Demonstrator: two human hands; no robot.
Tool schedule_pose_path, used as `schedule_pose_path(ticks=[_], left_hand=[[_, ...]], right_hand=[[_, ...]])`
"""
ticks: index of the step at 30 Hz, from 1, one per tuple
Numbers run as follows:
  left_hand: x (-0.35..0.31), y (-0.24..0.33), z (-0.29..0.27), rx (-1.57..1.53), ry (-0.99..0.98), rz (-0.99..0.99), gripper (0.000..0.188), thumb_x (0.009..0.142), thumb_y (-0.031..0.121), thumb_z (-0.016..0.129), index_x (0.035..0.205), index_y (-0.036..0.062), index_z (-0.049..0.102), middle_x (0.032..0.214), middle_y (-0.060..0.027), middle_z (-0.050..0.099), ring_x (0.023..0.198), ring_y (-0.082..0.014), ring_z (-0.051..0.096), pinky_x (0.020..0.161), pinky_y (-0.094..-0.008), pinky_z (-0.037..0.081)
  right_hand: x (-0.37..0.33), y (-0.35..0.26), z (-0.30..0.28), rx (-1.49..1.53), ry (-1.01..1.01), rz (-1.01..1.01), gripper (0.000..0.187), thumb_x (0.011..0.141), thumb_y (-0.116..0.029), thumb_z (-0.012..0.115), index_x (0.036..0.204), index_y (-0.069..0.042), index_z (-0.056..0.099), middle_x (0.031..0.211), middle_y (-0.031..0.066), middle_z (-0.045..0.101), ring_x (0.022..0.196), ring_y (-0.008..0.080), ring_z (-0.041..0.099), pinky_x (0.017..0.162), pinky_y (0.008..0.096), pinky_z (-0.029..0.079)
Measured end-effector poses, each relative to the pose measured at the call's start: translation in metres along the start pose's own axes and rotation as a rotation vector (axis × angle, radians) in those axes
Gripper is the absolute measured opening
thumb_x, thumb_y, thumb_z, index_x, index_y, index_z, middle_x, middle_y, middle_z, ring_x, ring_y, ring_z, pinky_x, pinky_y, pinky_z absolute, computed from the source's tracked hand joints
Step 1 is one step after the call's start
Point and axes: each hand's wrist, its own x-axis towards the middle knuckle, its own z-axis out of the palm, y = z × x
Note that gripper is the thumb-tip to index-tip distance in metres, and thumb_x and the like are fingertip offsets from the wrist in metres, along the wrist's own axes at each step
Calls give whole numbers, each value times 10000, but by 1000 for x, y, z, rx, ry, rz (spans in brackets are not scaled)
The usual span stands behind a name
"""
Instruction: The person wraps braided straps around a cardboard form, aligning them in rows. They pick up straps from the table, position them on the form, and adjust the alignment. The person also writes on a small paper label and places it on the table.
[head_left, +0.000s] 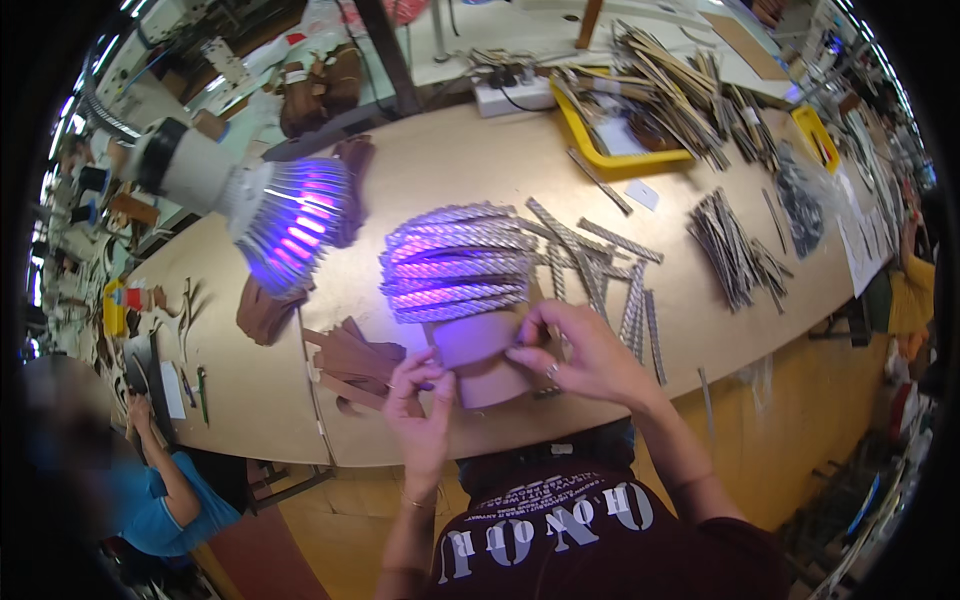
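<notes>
Just in front of me is a smooth brown leather-like strip [472, 340], bowed upward, with another brown strip [486, 386] below it. My left hand [418, 395] pinches the brown material at its left edge. At the right edge, my right hand [585, 350] pinches it between thumb and fingers; a ring shows on that hand. Beyond the strips lies a row of grey-white braided straps [455, 262], side by side and lit violet. Whether these straps are fixed to the brown material, I cannot tell. Fingertips partly hide both edges.
A finned lamp [292, 225] glows violet at the left. Brown strips [358, 362] lie beside my left hand. Loose braided straps [600, 262] and a strap bundle [735, 250] are to the right. Behind stand a yellow tray [625, 160] and a power strip [512, 97]. A co-worker [180, 500] sits left.
</notes>
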Motion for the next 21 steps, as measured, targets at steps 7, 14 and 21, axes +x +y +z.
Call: schedule_pose_path(ticks=[7, 14, 21], left_hand=[[15, -1, 1, -157, 54, -56, 327, 887, -15, 644, 1188, -19, 515, 979, -86, 612, 883, -111, 583, 808, -219, 469], [9, -7, -5, -143, 117, -133, 310, 949, 41, 552, 1247, -16, 494, 1161, -121, 596, 998, -139, 562, 891, -298, 462], [-5, 4, -6, -44, 233, -31, 271, 958, 19, 499, 1227, -6, 505, 1232, -127, 562, 1040, -180, 553, 945, -336, 440]], right_hand=[[-5, 9, -17, -192, 198, 95, 297, 840, -201, 722, 1029, -36, 563, 835, 118, 646, 758, 261, 638, 684, 366, 490], [-76, 29, -36, -471, -66, 252, 265, 800, -226, 735, 980, -75, 613, 890, 108, 589, 850, 294, 581, 751, 395, 458], [-93, 43, 1, -664, 19, 165, 229, 807, -245, 722, 970, -114, 630, 1016, 79, 545, 1016, 275, 510, 865, 391, 383]])
